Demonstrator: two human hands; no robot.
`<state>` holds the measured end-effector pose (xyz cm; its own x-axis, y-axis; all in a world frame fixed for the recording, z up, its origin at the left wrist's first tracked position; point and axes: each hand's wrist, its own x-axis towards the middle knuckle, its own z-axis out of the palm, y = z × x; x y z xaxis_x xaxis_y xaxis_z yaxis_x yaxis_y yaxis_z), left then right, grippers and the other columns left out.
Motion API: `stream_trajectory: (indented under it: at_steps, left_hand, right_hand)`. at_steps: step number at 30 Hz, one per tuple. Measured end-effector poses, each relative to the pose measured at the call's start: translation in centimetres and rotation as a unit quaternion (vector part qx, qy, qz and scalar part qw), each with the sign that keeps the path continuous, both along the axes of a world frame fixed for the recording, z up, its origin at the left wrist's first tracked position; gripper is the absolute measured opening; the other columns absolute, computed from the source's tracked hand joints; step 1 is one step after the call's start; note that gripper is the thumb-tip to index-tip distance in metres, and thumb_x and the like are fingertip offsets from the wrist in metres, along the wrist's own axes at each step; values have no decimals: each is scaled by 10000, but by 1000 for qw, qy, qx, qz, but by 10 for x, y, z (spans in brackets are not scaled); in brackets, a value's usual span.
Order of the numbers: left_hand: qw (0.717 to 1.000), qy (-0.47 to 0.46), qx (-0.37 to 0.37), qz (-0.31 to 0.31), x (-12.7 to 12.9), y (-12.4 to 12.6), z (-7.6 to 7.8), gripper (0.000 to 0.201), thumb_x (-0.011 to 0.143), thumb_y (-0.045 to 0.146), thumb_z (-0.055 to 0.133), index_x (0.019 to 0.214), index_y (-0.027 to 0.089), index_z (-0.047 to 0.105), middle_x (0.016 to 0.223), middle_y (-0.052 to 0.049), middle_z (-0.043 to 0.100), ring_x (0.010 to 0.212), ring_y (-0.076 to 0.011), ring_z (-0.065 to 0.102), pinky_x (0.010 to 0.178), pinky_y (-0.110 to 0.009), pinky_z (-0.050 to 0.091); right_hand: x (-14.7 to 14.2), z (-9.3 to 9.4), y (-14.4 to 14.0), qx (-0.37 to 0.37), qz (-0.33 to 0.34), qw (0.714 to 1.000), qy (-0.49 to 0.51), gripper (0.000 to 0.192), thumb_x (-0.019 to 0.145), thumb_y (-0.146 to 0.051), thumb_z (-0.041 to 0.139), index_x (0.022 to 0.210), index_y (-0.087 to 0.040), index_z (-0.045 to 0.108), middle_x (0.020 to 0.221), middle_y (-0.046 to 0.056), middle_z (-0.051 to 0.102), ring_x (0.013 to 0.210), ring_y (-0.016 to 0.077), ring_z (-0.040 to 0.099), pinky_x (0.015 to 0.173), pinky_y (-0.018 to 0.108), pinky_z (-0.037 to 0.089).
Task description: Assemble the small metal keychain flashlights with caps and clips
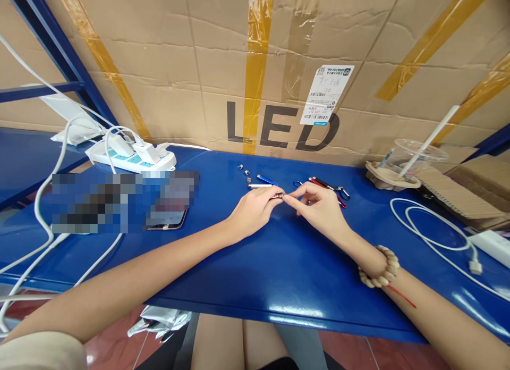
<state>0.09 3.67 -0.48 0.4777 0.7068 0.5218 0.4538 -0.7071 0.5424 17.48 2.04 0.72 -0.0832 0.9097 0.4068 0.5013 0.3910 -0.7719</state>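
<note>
My left hand (pixel 255 213) grasps a small reddish piece (pixel 278 196) between thumb and fingers, most likely to keep it steady, while the fingertips of my right hand (pixel 321 209) pinch its right end, where fine control seems easiest. It is held over the worktop (pixel 279 274), mostly hidden. The blue stick (pixel 266 179), silver tube (pixel 258 186) and little metal bits (pixel 247 173) lie just beyond, probably for easy reach
</note>
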Motion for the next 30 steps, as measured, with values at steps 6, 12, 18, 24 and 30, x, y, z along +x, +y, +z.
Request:
stream_trajectory:
  at_steps: [6, 12, 18, 24, 30]
  left_hand:
    - [998, -17, -52, -28, -1, 1, 1, 167, 921, 234, 409, 886, 184, 564, 831, -6, 634, 738, -129, 585, 674, -225, 439]
    - [997, -25, -61, -48, -1, 1, 1, 174, 918, 260, 409, 877, 186, 562, 770, 8, 604, 674, -115, 556, 627, -213, 421]
    - [995, -36, -71, -67, -2, -1, 3, 189, 920, 266, 407, 931, 184, 577, 820, -5, 629, 704, -117, 573, 652, -216, 436]
    - [993, -31, -85, -78, -3, -1, 2, 201, 929, 294, 384, 1036, 199, 524, 893, -20, 629, 765, -135, 580, 693, -241, 446]
    - [992, -29, -100, -74, -5, -4, 5, 219, 941, 289, 335, 1123, 198, 418, 742, 12, 547, 678, -133, 541, 625, -242, 422]
  right_hand:
    - [8, 3, 2, 109, 71, 990, -52, 184, 781, -341, 654, 904, -222, 720, 871, 37, 637, 495, 73, 535, 467, 239, 484]
    - [9, 4, 2, 95, 90, 991, -25, 173, 762, -351, 672, 882, -248, 740, 857, 37, 627, 553, 95, 545, 450, 241, 507]
    - [8, 6, 1, 106, 75, 991, -15, 180, 733, -395, 690, 816, -246, 749, 802, 37, 633, 528, 100, 542, 434, 249, 506]
    - [7, 6, 0, 104, 78, 991, -6, 180, 737, -396, 686, 770, -230, 746, 788, 33, 631, 493, 86, 532, 414, 246, 499]
    - [8, 7, 1, 101, 78, 992, 9, 157, 730, -367, 699, 761, -219, 742, 790, 31, 630, 470, 77, 523, 409, 252, 500]
